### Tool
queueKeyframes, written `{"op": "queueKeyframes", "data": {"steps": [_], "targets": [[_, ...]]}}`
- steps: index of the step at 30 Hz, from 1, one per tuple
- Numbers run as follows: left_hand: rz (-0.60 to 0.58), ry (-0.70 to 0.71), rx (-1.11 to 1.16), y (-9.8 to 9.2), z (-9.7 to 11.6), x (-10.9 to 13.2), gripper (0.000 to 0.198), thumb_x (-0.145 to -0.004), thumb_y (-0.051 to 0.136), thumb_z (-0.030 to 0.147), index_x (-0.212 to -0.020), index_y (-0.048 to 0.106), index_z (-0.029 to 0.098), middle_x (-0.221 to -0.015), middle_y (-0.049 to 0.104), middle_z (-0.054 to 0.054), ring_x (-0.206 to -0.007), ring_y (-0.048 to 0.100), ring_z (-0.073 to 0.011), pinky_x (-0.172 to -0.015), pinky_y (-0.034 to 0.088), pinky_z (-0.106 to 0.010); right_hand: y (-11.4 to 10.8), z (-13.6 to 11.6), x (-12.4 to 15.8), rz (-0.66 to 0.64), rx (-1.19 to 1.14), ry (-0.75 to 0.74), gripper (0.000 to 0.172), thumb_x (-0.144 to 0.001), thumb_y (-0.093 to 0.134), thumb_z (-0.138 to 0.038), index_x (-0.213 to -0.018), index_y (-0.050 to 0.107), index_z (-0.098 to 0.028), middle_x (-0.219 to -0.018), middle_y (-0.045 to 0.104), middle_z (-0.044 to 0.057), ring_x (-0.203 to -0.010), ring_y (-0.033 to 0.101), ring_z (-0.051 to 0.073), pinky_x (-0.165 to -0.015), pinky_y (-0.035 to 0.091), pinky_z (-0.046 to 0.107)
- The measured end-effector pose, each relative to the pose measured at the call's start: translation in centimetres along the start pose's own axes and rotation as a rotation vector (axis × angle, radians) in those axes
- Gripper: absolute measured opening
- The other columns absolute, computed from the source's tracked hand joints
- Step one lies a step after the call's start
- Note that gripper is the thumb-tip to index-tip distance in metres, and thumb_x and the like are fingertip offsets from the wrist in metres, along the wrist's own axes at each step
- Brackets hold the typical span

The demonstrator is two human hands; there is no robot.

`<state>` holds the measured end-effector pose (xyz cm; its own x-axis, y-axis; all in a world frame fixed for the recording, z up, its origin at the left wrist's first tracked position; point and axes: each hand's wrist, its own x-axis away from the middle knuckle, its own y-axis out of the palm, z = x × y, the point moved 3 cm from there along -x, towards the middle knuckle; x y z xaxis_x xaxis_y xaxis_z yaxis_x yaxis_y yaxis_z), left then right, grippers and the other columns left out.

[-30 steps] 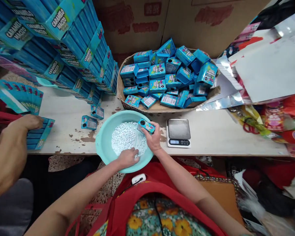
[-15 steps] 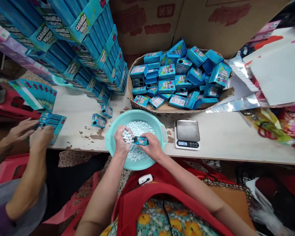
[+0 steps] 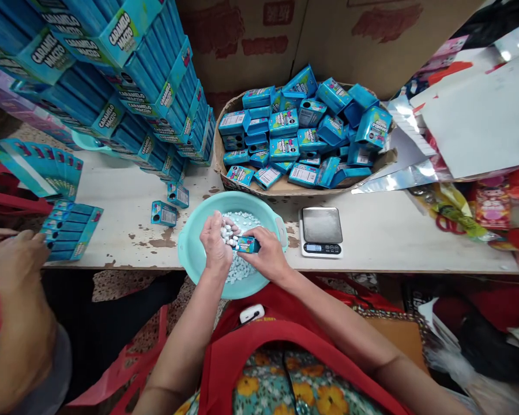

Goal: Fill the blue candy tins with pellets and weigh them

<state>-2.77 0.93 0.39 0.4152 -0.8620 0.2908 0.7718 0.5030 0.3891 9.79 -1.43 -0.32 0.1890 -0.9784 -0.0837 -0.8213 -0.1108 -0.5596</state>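
Over a turquoise plastic basin (image 3: 189, 253), my left hand (image 3: 216, 242) is cupped around a heap of small white candies (image 3: 228, 233). More of the pale candies (image 3: 242, 270) lie loose in the bottom of the basin. My right hand (image 3: 266, 253) grips a small blue candy box (image 3: 247, 244) printed with lettering, tipped on its side. The box's left end meets the candies in my left palm. Two similar blue boxes (image 3: 163, 213) stand on the table left of the basin.
A cardboard tray (image 3: 285, 187) piled with blue boxes stands behind the basin. A digital scale (image 3: 322, 230) sits to the right. Tall stacks of packed blue boxes (image 3: 155, 98) rise at back left. A co-worker's hands (image 3: 19, 253) touch a blue pack (image 3: 71, 230) at far left.
The view has shifted slightly right. The candies in my left palm look more spread out, and the blue box has come closer against them. The co-worker's hands have moved left across their pack.
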Motion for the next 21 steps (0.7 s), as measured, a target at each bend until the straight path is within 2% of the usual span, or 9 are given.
{"op": "queueKeyframes", "data": {"steps": [10, 16, 21], "targets": [[0.034, 0.108, -0.087, 0.9, -0.3, 0.2, 0.036, -0.079, 0.061, 0.047, -0.064, 0.044, 0.019, -0.054, 0.045, 0.005, -0.049, 0.049, -0.0092, -0.053, 0.044, -0.024, -1.0, 0.2, -0.2, 0.037, -0.048, 0.014, 0.029, -0.067, 0.075, -0.024, -0.092, 0.06, -0.023, -0.091, 0.065, 0.003, -0.092, 0.059, 0.023, -0.081, 0.044, 0.036], [-0.013, 0.155, -0.132, 1.9, -0.3, 0.5, 0.039, -0.081, 0.06, 0.046, -0.059, 0.044, 0.018, -0.052, 0.043, 0.005, -0.048, 0.046, -0.0082, -0.05, 0.04, -0.022, -1.1, 0.4, -0.3, -0.005, -0.09, 0.008, 0.027, -0.068, 0.074, -0.021, -0.092, 0.061, -0.023, -0.091, 0.065, 0.002, -0.092, 0.059, 0.023, -0.082, 0.044, 0.036], [-0.047, 0.185, -0.129, 2.6, 0.5, 0.9, 0.041, -0.082, 0.058, 0.047, -0.059, 0.043, 0.018, -0.047, 0.039, 0.006, -0.044, 0.045, -0.0076, -0.046, 0.037, -0.021, -2.3, -0.2, -0.5, 0.041, -0.192, -0.016, 0.027, -0.07, 0.072, -0.02, -0.094, 0.06, -0.023, -0.091, 0.064, 0.002, -0.091, 0.058, 0.021, -0.081, 0.045, 0.034]]}}
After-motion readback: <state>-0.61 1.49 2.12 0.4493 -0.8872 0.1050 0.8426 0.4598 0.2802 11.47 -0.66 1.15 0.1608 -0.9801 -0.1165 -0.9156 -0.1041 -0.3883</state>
